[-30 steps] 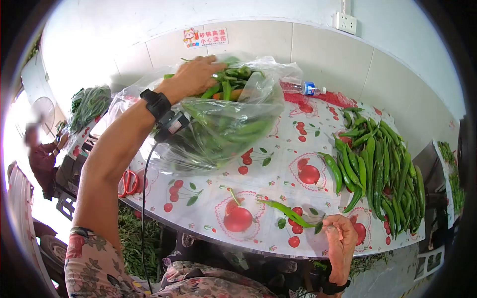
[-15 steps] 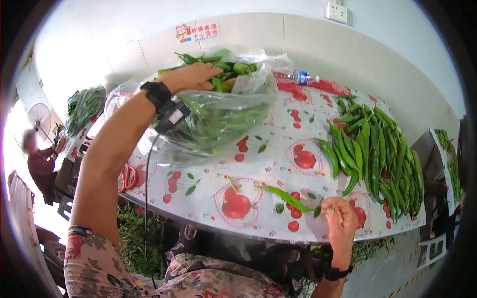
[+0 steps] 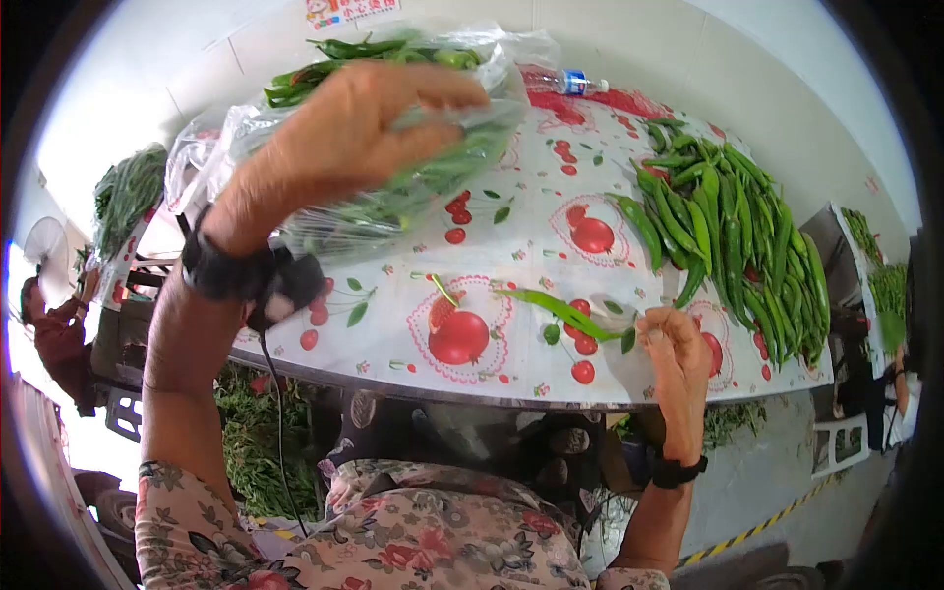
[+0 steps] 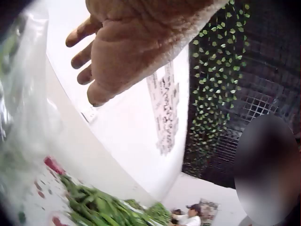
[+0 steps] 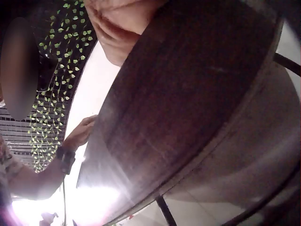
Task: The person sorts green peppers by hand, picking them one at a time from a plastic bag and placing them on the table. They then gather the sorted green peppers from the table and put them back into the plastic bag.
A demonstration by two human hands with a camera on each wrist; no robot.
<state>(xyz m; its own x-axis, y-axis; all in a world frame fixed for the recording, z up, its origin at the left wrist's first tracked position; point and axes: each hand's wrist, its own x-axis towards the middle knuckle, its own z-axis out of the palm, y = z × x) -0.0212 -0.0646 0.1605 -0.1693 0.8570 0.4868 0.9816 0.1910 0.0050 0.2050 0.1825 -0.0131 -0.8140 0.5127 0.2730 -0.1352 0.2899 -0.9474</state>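
My left hand (image 3: pixel 354 128), blurred, is raised in front of a clear plastic bag (image 3: pixel 344 231) full of green chili peppers (image 3: pixel 339 49). In the left wrist view, that hand (image 4: pixel 134 54) shows its palm and relaxed fingers, with nothing held. My right hand (image 3: pixel 678 364) rests at the table's front edge with fingers loosely bent. Just left of its fingertips lies a single light green chili pepper (image 3: pixel 556 308) on the tablecloth. The right wrist view has only part of this hand (image 5: pixel 123 28), its fingertips hidden behind the table edge.
A large heap of green chili peppers (image 3: pixel 733 231) covers the table's right side. One loose stem (image 3: pixel 444 289) lies on the fruit-patterned tablecloth (image 3: pixel 536 364). A plastic bottle (image 3: pixel 582 83) and red netting (image 3: pixel 629 103) are at the back. A person (image 3: pixel 59 334) sits at far left.
My left hand has come out of the bag's mouth and drawn back toward me. The right hand and the single pepper stay in place. The head view has tilted lower.
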